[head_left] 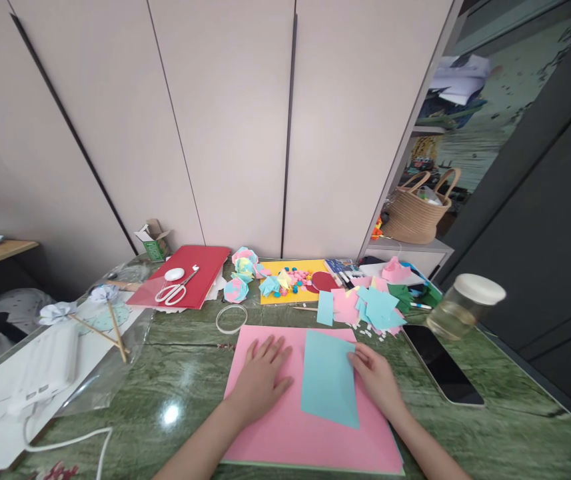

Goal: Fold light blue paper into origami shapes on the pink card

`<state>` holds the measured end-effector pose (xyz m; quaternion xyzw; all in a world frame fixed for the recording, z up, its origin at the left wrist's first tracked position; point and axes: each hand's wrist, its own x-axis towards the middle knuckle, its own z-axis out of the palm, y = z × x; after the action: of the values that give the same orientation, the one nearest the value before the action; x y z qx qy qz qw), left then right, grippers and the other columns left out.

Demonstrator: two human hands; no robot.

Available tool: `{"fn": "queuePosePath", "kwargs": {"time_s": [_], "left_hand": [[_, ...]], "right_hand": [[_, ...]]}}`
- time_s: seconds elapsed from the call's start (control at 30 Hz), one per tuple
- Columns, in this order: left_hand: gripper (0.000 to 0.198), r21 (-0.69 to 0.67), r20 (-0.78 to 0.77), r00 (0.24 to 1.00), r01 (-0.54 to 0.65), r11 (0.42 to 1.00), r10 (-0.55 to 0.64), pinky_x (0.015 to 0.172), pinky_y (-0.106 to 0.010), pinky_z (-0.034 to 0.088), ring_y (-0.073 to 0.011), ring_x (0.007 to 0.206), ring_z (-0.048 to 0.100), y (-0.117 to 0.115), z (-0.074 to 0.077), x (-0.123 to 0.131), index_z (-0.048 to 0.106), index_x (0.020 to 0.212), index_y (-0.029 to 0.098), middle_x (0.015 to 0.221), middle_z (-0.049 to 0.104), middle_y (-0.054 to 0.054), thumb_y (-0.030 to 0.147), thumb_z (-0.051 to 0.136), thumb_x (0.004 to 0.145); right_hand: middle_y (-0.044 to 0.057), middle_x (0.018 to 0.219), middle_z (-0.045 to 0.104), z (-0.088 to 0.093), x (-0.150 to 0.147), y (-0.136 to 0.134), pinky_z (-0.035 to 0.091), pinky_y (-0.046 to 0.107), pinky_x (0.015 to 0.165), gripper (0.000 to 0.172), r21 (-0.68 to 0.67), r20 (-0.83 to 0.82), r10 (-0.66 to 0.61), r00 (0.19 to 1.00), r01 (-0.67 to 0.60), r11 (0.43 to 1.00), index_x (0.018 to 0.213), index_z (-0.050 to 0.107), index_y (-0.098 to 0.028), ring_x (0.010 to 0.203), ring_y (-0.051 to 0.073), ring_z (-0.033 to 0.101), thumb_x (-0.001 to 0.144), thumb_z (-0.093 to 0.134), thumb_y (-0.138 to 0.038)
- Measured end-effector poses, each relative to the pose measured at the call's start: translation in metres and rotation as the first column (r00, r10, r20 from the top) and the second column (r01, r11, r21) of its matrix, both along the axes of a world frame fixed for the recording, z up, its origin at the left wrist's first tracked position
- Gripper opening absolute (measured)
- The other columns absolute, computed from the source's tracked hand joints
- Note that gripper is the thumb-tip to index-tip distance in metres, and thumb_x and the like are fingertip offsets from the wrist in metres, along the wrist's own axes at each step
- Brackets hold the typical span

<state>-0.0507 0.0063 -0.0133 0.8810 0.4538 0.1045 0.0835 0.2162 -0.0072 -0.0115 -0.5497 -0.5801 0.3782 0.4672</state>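
A large stack of pink paper (275, 440) lies on the green marbled table, with a light green edge showing beneath it. On top rests a blue sheet of paper (329, 380), slightly turned. My left hand (264, 377) lies flat on the pink paper, fingers spread, left of the blue sheet. With thumb and fingers my right hand (372, 373) pinches the blue sheet by its upper right edge.
Behind are scissors (178, 288) on a red folder (195, 267), folded paper balls (236, 291), a tape ring (231, 319) and cut paper pieces (378, 308). A phone (442, 365) and lidded jar (465, 307) stand right; a white power bank (48, 367) lies left.
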Motion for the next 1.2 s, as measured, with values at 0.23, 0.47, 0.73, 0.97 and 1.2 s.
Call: {"fn": "queuePosePath", "kwargs": {"time_s": [0.23,0.47,0.73,0.97,1.2], "left_hand": [[0.051,0.01,-0.005,1.0,-0.01,1.0,0.01,0.105,-0.053,0.015,-0.0257,0.133,0.018,-0.003,0.002,0.0,0.027,0.135,0.03,0.144,0.026,-0.004,0.048,0.032,0.088],[0.052,0.015,-0.002,1.0,-0.014,1.0,0.014,0.105,-0.053,0.015,-0.0258,0.133,0.018,-0.003,0.002,0.001,0.028,0.136,0.03,0.144,0.025,-0.005,0.049,0.032,0.087],[0.054,0.036,-0.01,1.0,-0.012,0.999,0.012,0.105,-0.053,0.014,-0.0262,0.133,0.017,-0.002,-0.002,0.002,0.026,0.136,0.028,0.145,0.024,-0.006,0.05,0.032,0.087],[0.05,0.026,0.011,0.99,0.141,0.99,-0.141,0.108,-0.038,0.02,-0.0183,0.132,0.02,-0.007,0.011,0.005,0.024,0.137,0.025,0.144,0.027,-0.002,0.04,0.032,0.09],[0.051,-0.028,-0.012,0.968,0.249,0.968,-0.25,0.107,-0.041,0.021,-0.0211,0.131,0.023,-0.006,0.012,0.009,0.029,0.135,0.025,0.142,0.031,-0.001,0.044,0.037,0.088]], "right_hand": [[0.006,0.084,0.068,0.001,-0.002,-0.001,0.048,0.028,0.066,0.028,0.019,0.034,0.009,0.999,-0.009,1.0,0.093,0.063,-0.016,0.074,0.02,0.061,0.08,0.049,-0.035],[0.005,0.088,0.068,-0.009,-0.002,0.0,0.046,0.039,0.082,0.026,0.039,0.208,0.0,0.978,-0.009,0.999,0.095,0.062,-0.019,0.081,0.022,0.063,0.081,0.044,-0.032],[0.001,0.086,0.068,-0.01,-0.01,-0.006,0.036,0.048,0.096,0.031,0.097,0.587,-0.056,0.808,-0.002,0.995,0.106,0.058,-0.024,0.113,0.027,0.049,0.084,0.036,-0.028],[0.004,0.104,0.064,-0.009,-0.011,-0.007,0.047,0.041,0.083,0.033,0.12,0.693,-0.079,0.717,-0.007,0.993,0.11,0.056,-0.021,0.111,0.027,0.051,0.086,0.034,-0.025],[0.004,0.101,0.066,-0.012,-0.01,-0.007,0.046,0.044,0.087,0.032,0.171,0.731,-0.117,0.672,-0.015,0.985,0.112,0.056,-0.02,0.108,0.025,0.053,0.086,0.038,-0.025]]}}
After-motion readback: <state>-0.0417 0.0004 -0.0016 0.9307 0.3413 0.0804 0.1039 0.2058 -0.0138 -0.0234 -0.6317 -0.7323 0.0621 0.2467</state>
